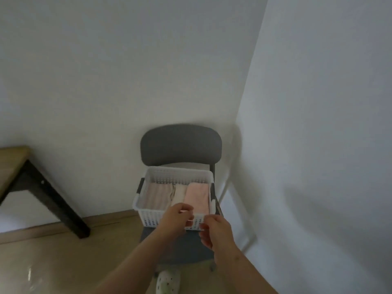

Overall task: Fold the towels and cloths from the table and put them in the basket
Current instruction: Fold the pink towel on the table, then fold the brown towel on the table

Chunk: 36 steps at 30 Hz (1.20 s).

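White perforated plastic basket (178, 174) is sitting on a grey padded chair (180, 145), holding a folded pink towel (196, 196) and a striped beige cloth (157, 195). Left hand (176, 218) and right hand (216, 230) are curling their fingers at its near wall. Blur is hiding whether either is gripping anything.

Whole shot's motion-smeared. The table (14, 160) gets chopped by the left edge. The left hand (176, 217) and right hand (218, 232) cover part of the near side of the basket (180, 169), fingers too blurry to tell if they're gripping anything. The chair (180, 143) seat's mostly buried underneath. The middle cloth (179, 193) barely peeks out between the striped towel (158, 194) and pink towel (196, 196).
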### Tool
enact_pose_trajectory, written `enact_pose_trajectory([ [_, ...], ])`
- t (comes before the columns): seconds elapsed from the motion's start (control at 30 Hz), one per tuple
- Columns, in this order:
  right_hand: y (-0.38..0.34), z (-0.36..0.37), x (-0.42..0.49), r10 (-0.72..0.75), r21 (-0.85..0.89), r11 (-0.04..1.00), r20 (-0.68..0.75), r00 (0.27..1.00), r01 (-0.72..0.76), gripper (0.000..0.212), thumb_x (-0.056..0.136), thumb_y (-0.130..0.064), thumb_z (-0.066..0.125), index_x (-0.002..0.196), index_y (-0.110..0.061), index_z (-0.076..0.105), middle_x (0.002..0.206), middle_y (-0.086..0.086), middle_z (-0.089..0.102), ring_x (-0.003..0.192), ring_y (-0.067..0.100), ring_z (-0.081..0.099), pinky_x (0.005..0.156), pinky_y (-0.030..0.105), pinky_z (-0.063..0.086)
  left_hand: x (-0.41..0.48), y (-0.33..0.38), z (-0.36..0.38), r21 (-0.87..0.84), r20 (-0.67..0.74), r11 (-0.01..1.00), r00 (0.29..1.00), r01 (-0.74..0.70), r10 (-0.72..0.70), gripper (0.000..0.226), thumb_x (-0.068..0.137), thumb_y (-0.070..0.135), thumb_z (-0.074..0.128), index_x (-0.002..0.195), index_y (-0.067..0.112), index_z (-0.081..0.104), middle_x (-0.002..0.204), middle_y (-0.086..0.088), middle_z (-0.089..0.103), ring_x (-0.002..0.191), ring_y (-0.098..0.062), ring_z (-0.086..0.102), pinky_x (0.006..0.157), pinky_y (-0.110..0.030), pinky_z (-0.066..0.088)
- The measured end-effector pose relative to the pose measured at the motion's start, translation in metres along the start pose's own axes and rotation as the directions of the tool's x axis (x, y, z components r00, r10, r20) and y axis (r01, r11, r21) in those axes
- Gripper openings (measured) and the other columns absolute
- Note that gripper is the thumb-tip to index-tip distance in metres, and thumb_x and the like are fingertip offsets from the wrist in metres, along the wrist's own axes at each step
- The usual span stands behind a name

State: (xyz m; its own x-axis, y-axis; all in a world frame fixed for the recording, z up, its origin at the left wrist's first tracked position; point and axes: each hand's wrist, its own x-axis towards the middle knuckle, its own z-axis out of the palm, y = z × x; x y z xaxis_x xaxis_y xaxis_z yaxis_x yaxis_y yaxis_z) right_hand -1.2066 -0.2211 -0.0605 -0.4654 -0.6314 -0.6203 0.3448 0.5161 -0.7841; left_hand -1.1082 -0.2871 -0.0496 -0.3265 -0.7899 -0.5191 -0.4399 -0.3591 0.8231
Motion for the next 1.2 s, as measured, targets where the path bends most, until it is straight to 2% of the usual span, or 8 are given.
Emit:
enact_pose_trajectory([
  [0.07, 0.021, -0.002, -0.034, -0.008, -0.025, 1.0, 0.072, 0.997, 0.01, 0.013, 0.094, -0.004, 0.045, 0.085, -0.005, 0.055, 0.062, 0.008, 0.053, 0.044, 0.014, 0.043, 0.039, 0.02, 0.035, -0.049, -0.018, -0.004, -0.041, -0.039, 0.999, 0.999, 0.007, -0.008, 0.01, 0.093, 0.009, 0.049, 0.096, 0.016, 0.056, 0.076, 0.0, 0.061, 0.063, -0.009, 0.055, 0.051, -0.018, 0.039],
  [0.13, 0.042, 0.005, -0.067, 0.017, -0.062, 0.998, 0.111, 0.994, -0.01, 0.017, 0.094, -0.004, 0.046, 0.079, -0.007, 0.052, 0.06, 0.008, 0.051, 0.041, 0.014, 0.041, 0.039, 0.019, 0.03, -0.097, -0.036, -0.014, -0.086, -0.092, 0.996, 0.995, 0.031, -0.039, 0.011, 0.092, 0.009, 0.049, 0.094, 0.017, 0.057, 0.074, 0.001, 0.061, 0.062, -0.009, 0.055, 0.053, -0.021, 0.037],
  [0.27, 0.074, 0.024, -0.137, 0.027, -0.14, 0.99, 0.199, 0.98, 0.002, 0.016, 0.094, -0.012, 0.048, 0.079, -0.011, 0.054, 0.067, 0.008, 0.056, 0.051, 0.017, 0.047, 0.048, 0.021, 0.035, -0.177, -0.07, -0.044, -0.188, -0.228, 0.981, 0.97, 0.046, -0.089, 0.012, 0.094, 0.013, 0.049, 0.09, 0.019, 0.058, 0.079, 0.0, 0.063, 0.067, -0.011, 0.058, 0.056, -0.022, 0.04],
  [0.37, 0.095, 0.034, -0.188, -0.025, -0.149, 0.987, 0.259, 0.966, 0.065, 0.017, 0.094, -0.009, 0.047, 0.078, -0.01, 0.052, 0.064, 0.006, 0.051, 0.05, 0.016, 0.044, 0.045, 0.019, 0.032, -0.226, -0.096, -0.065, -0.266, -0.248, 0.963, 0.963, 0.037, -0.106, 0.014, 0.096, 0.013, 0.047, 0.091, 0.02, 0.057, 0.084, 0.0, 0.063, 0.074, -0.014, 0.06, 0.063, -0.023, 0.04],
  [0.53, 0.152, 0.065, -0.262, -0.05, -0.155, 0.983, 0.264, 0.963, 0.093, 0.018, 0.092, -0.008, 0.049, 0.074, -0.013, 0.052, 0.061, 0.004, 0.051, 0.045, 0.015, 0.043, 0.044, 0.016, 0.031, -0.304, -0.153, -0.11, -0.258, -0.273, 0.966, 0.961, -0.027, -0.046, 0.014, 0.096, 0.013, 0.048, 0.093, 0.021, 0.059, 0.088, 0.001, 0.064, 0.078, -0.013, 0.062, 0.066, -0.024, 0.044],
  [0.7, 0.222, 0.12, -0.35, -0.021, -0.138, 0.989, 0.277, 0.961, 0.062, 0.011, 0.094, -0.012, 0.049, 0.085, -0.013, 0.056, 0.074, 0.004, 0.056, 0.058, 0.018, 0.05, 0.056, 0.024, 0.039, -0.383, -0.233, -0.167, -0.209, -0.316, 0.977, 0.948, -0.032, -0.037, 0.018, 0.094, 0.01, 0.048, 0.086, 0.023, 0.059, 0.087, -0.002, 0.064, 0.073, -0.012, 0.062, 0.061, -0.024, 0.042],
  [1.07, 0.341, 0.174, -0.513, 0.048, -0.244, 0.968, 0.394, 0.918, 0.054, 0.009, 0.091, -0.013, 0.05, 0.086, -0.013, 0.057, 0.079, 0.003, 0.058, 0.061, 0.016, 0.052, 0.058, 0.024, 0.041, -0.536, -0.358, -0.235, -0.272, -0.423, 0.962, 0.899, -0.009, -0.112, 0.014, 0.091, 0.011, 0.051, 0.087, 0.022, 0.059, 0.088, -0.002, 0.063, 0.075, -0.012, 0.062, 0.06, -0.026, 0.038],
  [1.2, 0.377, 0.18, -0.545, 0.053, -0.271, 0.96, 0.441, 0.896, 0.076, 0.01, 0.091, -0.012, 0.049, 0.086, -0.013, 0.057, 0.079, 0.003, 0.058, 0.06, 0.016, 0.052, 0.055, 0.023, 0.04, -0.576, -0.406, -0.242, -0.164, -0.51, 0.986, 0.856, 0.0, -0.085, 0.019, 0.092, 0.01, 0.049, 0.087, 0.025, 0.059, 0.1, -0.002, 0.065, 0.087, -0.017, 0.063, 0.072, -0.029, 0.045],
])
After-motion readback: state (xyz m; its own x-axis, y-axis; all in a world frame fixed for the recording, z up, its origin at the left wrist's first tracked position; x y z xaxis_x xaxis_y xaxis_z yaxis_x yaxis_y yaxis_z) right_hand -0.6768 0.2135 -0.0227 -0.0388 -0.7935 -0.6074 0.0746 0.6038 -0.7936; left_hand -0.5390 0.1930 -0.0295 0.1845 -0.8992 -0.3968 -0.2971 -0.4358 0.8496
